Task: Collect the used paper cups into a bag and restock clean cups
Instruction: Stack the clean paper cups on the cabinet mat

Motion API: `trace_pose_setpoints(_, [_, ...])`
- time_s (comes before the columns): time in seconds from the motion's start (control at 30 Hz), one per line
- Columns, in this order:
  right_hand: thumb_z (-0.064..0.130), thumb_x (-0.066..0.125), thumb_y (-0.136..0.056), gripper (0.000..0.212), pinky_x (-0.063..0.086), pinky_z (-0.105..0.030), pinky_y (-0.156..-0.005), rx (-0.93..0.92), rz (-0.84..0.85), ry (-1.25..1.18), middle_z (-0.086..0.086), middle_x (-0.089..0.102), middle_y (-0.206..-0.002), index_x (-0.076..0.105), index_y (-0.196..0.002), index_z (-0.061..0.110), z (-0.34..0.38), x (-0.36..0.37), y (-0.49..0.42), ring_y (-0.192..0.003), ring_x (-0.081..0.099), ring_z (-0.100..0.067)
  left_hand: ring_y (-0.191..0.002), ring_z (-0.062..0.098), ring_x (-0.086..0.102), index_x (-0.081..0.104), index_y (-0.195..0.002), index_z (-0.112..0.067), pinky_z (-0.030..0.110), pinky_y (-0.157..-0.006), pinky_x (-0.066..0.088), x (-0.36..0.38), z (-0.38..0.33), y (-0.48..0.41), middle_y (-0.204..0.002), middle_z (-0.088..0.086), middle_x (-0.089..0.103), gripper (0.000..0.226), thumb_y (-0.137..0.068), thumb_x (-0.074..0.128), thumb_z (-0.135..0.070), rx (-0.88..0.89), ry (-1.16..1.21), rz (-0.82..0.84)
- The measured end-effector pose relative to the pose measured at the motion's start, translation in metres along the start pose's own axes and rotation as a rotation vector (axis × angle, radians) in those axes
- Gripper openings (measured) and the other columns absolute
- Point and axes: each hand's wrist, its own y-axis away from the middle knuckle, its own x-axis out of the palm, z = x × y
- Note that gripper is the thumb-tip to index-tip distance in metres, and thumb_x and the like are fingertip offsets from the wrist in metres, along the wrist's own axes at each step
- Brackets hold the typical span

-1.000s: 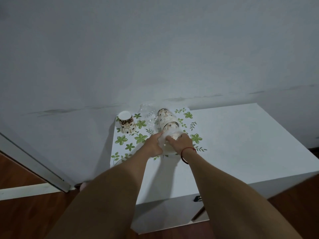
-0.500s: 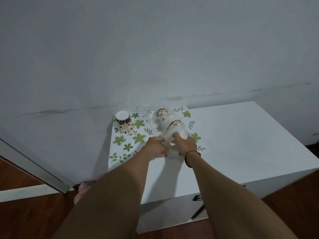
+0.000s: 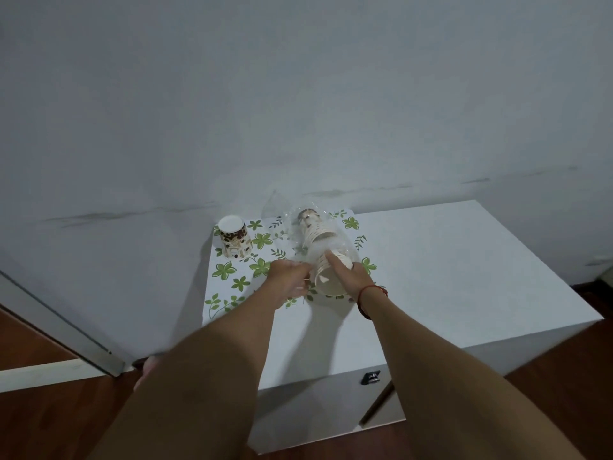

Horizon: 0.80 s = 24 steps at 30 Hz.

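A stack of brown-patterned paper cups (image 3: 311, 229) lies on its side inside a clear plastic bag (image 3: 282, 215) on the leaf-print mat (image 3: 229, 272). My right hand (image 3: 350, 277) grips a few cups (image 3: 326, 280) at the bag's open end, their mouths toward me. My left hand (image 3: 288, 280) pinches the bag's edge just left of them. A single cup (image 3: 234, 240) stands upside down at the mat's far left, apart from both hands.
The mat covers the left part of a white cabinet top (image 3: 447, 270) that stands against a pale wall. A small latch (image 3: 371, 377) sits on the cabinet front. Wooden floor and a door frame (image 3: 66, 330) lie to the left.
My right hand has drawn a few cups toward me out of the bag's open end, so their mouths now show. My left hand moved slightly left on the bag edge.
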Motion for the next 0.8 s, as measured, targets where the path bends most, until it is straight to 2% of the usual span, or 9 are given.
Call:
trace_pose_setpoints(0.07, [0.062,0.055,-0.082,0.069,0.052,-0.033,-0.072,0.034,0.015,-0.007,-0.007,0.060,-0.119,0.051,-0.131,0.014,-0.003,-0.003,0.004,-0.096,0.057,-0.024,-0.082,0.028,0.070,0.063,-0.107,-0.003,0.034,-0.064,0.062,0.002,-0.002,0.008,-0.103,0.017,0.071,0.027,-0.089,0.063,-0.024,-0.031,-0.007,0.052])
trace_pose_setpoints(0.13, [0.055,0.060,-0.079,0.065,0.057,-0.036,-0.078,0.072,0.038,0.009,-0.010,0.065,-0.112,0.058,-0.122,0.006,-0.006,-0.004,0.010,-0.094,0.063,-0.026,-0.088,0.031,0.069,0.059,-0.117,-0.007,0.033,-0.058,0.060,0.001,-0.003,0.017,-0.111,0.018,0.067,0.034,-0.094,0.056,-0.031,-0.068,-0.053,0.123])
trace_pose_setpoints(0.23, [0.043,0.064,-0.075,0.054,0.059,-0.034,-0.076,0.122,0.166,0.052,-0.011,0.070,-0.105,0.063,-0.113,0.005,-0.008,-0.008,0.026,-0.085,0.068,-0.025,-0.084,0.029,0.068,0.055,-0.122,-0.008,0.034,-0.054,0.059,-0.004,0.000,0.032,-0.109,0.016,0.063,0.036,-0.097,0.045,-0.032,-0.131,-0.180,0.228])
trace_pose_setpoints(0.37, [0.032,0.070,-0.077,0.042,0.058,-0.036,-0.084,0.086,0.294,0.137,-0.008,0.069,-0.097,0.062,-0.110,0.007,-0.016,-0.007,0.044,-0.078,0.067,-0.021,-0.087,0.027,0.065,0.051,-0.126,-0.009,0.035,-0.065,0.058,-0.010,0.013,0.048,-0.105,0.013,0.062,0.043,-0.093,0.035,-0.033,-0.142,-0.325,0.226])
trace_pose_setpoints(0.47, [0.030,0.075,-0.076,0.040,0.058,-0.037,-0.087,0.028,0.319,0.235,-0.007,0.067,-0.098,0.058,-0.107,0.010,-0.019,0.004,0.056,-0.085,0.065,-0.022,-0.088,0.027,0.062,0.050,-0.121,-0.010,0.037,-0.071,0.056,-0.020,0.021,0.063,-0.105,0.014,0.061,0.041,-0.095,0.028,-0.033,-0.132,-0.328,0.190])
trace_pose_setpoints(0.6, [0.027,0.081,-0.071,0.047,0.057,-0.038,-0.090,-0.020,0.350,0.307,-0.004,0.064,-0.100,0.052,-0.104,0.010,-0.008,0.023,0.073,-0.095,0.064,-0.023,-0.095,0.031,0.059,0.052,-0.111,-0.011,0.044,-0.090,0.053,-0.038,0.027,0.074,-0.111,0.018,0.060,0.044,-0.099,0.018,-0.035,-0.138,-0.290,0.090])
trace_pose_setpoints(0.67, [0.024,0.083,-0.070,0.058,0.056,-0.038,-0.090,-0.063,0.360,0.316,-0.001,0.058,-0.093,0.049,-0.115,0.010,0.003,0.035,0.081,-0.094,0.060,-0.021,-0.084,0.026,0.058,0.053,-0.093,-0.012,0.042,-0.087,0.050,-0.050,0.026,0.080,-0.098,0.016,0.059,0.044,-0.101,0.015,-0.033,-0.099,-0.236,0.025])
trace_pose_setpoints(0.73, [0.021,0.083,-0.071,0.068,0.056,-0.034,-0.085,-0.127,0.352,0.299,-0.001,0.056,-0.091,0.045,-0.125,0.006,0.013,0.047,0.085,-0.091,0.059,-0.019,-0.076,0.024,0.057,0.054,-0.083,-0.014,0.040,-0.083,0.050,-0.061,0.020,0.081,-0.086,0.012,0.060,0.046,-0.102,0.016,-0.031,-0.075,-0.168,-0.036])
trace_pose_setpoints(0.8, [0.016,0.083,-0.070,0.071,0.051,-0.030,-0.084,-0.196,0.331,0.263,-0.007,0.061,-0.108,0.040,-0.125,0.007,0.023,0.057,0.083,-0.098,0.061,-0.020,-0.078,0.026,0.061,0.058,-0.084,-0.014,0.042,-0.086,0.053,-0.072,0.010,0.077,-0.087,0.012,0.064,0.045,-0.100,0.020,-0.031,-0.030,-0.106,-0.081])
